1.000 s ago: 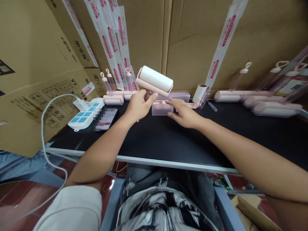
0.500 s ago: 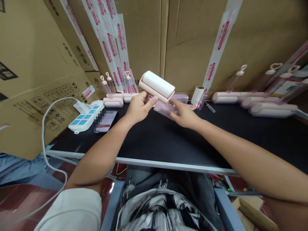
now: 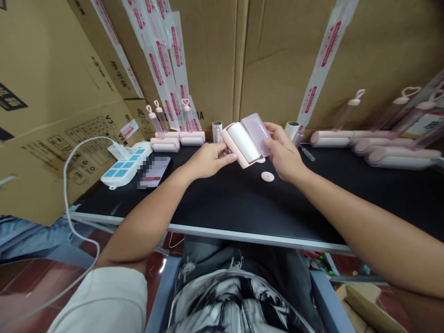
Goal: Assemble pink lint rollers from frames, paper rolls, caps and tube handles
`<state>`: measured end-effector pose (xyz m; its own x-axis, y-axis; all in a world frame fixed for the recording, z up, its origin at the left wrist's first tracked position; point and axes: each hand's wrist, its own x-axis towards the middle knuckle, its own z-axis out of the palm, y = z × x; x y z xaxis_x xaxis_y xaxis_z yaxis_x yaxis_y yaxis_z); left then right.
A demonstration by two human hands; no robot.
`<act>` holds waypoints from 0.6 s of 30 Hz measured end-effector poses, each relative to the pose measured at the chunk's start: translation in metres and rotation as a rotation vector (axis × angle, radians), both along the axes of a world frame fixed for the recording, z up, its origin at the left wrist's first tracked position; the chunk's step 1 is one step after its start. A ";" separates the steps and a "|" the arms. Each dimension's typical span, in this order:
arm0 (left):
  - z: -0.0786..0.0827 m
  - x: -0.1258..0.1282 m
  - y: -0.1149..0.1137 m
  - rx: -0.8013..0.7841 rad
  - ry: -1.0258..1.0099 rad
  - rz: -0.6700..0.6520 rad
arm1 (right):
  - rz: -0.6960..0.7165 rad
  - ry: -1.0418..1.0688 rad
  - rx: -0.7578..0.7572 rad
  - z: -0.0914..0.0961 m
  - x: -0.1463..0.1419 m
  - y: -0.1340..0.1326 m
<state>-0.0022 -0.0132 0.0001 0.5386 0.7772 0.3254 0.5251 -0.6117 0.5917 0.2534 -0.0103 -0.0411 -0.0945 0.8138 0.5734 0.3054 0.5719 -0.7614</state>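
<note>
My left hand (image 3: 208,160) grips the handle end of a pink lint roller (image 3: 241,143) with a white paper roll, held just above the black table (image 3: 243,203). My right hand (image 3: 285,152) holds a translucent pink cover (image 3: 255,133) against the roller's right side. A small pink round cap (image 3: 267,176) lies on the table just below the two hands. A clear tube piece (image 3: 217,132) stands upright behind the roller.
Finished pink rollers with clear handles line the back edge at left (image 3: 164,138) and right (image 3: 391,150). A white-and-blue power strip (image 3: 126,167) and a phone (image 3: 154,171) lie at left. A paper roll (image 3: 292,130) stands behind. Cardboard boxes (image 3: 52,101) wall the table.
The right hand picked the cover off the table and brought it up against the roller. The left hand lowered and turned the roller. A round cap now lies on the table.
</note>
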 end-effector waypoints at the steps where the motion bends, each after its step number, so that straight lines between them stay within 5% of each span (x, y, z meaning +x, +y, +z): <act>1: 0.001 0.000 0.000 -0.006 0.000 -0.004 | 0.002 -0.005 0.007 0.000 -0.001 -0.002; 18: 0.001 0.000 -0.001 -0.033 0.018 -0.029 | 0.010 -0.040 0.025 -0.006 0.002 0.001</act>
<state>-0.0019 -0.0143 0.0012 0.5670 0.7711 0.2898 0.5183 -0.6074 0.6020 0.2551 -0.0092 -0.0471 -0.1261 0.7984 0.5888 0.3294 0.5935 -0.7343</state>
